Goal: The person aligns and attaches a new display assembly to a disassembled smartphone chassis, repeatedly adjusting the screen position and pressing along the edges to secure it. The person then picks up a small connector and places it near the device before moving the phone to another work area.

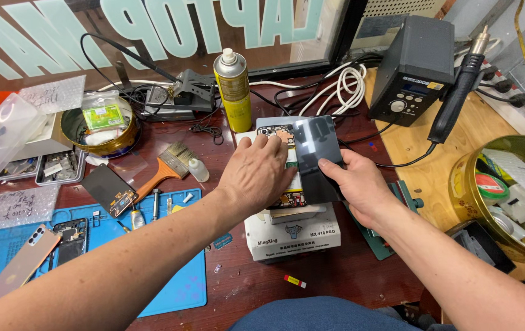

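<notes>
Phone screen panel (316,156), a dark glossy rectangle, is lying tilted over the opened phone body (277,135), which is resting on a white box-shaped machine (293,236) at the middle of the bench (311,282). The panel's long axis is running near to far, leaning slightly left at the far end. The right hand (360,184) is sitting just right of the panel, with the thumb pressing on its near right edge and the fingers hidden underneath, so it is clamped on the panel. The left hand (261,171) is lying flat with fingers spread on the phone body, just left of the panel and touching its left edge; it is grasping nothing, only pressing down. Both hands are equally close to the panel, one on each long side.

To the far side a yellow spray can (233,92) is standing upright, near the phone's far end. A dark hot-air station (412,64) is standing far right, with its wand (458,86) leaning beside it. Open room is lying to the right of the right hand, over a green mat (391,236). On the left, a blue work mat (176,276) is carrying another phone (71,239) and small tools, with a brush (167,168) beyond it.
</notes>
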